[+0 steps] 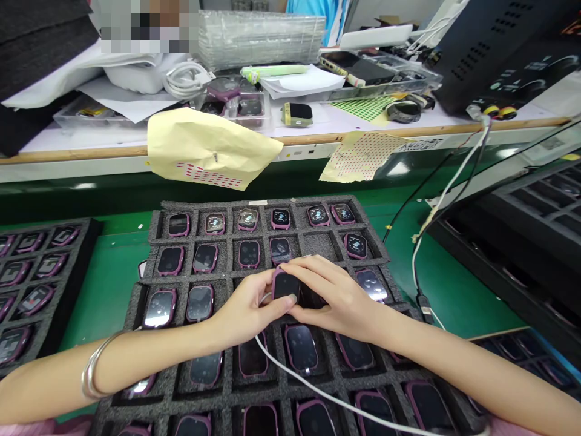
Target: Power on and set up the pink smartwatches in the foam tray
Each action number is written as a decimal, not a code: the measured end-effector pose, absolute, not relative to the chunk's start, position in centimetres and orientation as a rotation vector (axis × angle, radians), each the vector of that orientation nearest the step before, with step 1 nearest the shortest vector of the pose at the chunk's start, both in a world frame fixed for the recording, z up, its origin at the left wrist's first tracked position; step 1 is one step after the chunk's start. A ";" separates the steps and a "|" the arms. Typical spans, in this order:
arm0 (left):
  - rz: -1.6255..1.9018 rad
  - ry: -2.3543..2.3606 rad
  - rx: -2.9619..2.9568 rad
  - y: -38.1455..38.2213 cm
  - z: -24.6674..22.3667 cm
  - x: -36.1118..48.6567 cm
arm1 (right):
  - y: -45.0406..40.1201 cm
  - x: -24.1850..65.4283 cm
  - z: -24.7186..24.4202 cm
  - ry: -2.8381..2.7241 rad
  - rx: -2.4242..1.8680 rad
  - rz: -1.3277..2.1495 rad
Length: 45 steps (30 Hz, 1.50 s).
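My left hand (242, 306) grips a purple-framed smartwatch body (285, 287) with a dark screen, its thumb lying across the lower screen. From the other side, the fingers of my right hand (338, 297) close on the same watch. A white cable (313, 387) runs up under my left hand, beside the watch; its end is hidden by the fingers. Both hands are above a grey foam tray (320, 243) with rows of compartments. Most visible compartments hold similar purple watches, such as the lit one (280, 218) in the back row. My forearms cover part of the tray.
More watches sit in a foam tray (91, 242) at left. Dark trays (508, 242) stand at right, near hanging cables (436, 209). Beyond the green work surface (122, 254), a shelf holds a green-cased watch (297, 114), a phone (358, 66) and a black instrument (494, 54).
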<state>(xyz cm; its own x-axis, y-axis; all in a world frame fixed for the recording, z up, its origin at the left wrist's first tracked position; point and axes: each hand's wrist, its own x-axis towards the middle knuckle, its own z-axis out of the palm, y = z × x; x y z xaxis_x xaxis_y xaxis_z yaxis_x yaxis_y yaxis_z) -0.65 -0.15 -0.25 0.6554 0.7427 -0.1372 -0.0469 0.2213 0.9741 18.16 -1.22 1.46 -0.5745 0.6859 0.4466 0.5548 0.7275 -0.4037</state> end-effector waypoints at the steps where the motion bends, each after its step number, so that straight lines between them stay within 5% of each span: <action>1: 0.608 0.685 1.236 -0.1 -0.2 -0.7 | -1.2 18.2 1.4 -2.339 -0.929 0.294; 17: 0.563 0.722 1.194 -0.4 0.2 -0.2 | -0.6 18.8 2.7 -2.331 -1.012 0.566; 28: 0.562 0.689 1.205 -0.2 -0.2 -0.8 | -1.1 18.4 2.0 -2.381 -0.918 0.299; 45: 0.540 0.688 1.273 -0.1 0.3 -1.2 | -1.6 18.6 2.0 -2.278 -0.924 0.384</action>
<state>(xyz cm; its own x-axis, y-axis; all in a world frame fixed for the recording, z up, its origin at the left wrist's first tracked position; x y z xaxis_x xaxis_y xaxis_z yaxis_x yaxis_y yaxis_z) -1.21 -0.07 0.29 0.6877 0.7072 -0.1643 0.0077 0.2192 0.9756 18.58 -1.57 2.03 -0.5466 0.7036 0.4540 0.5159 0.7100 -0.4793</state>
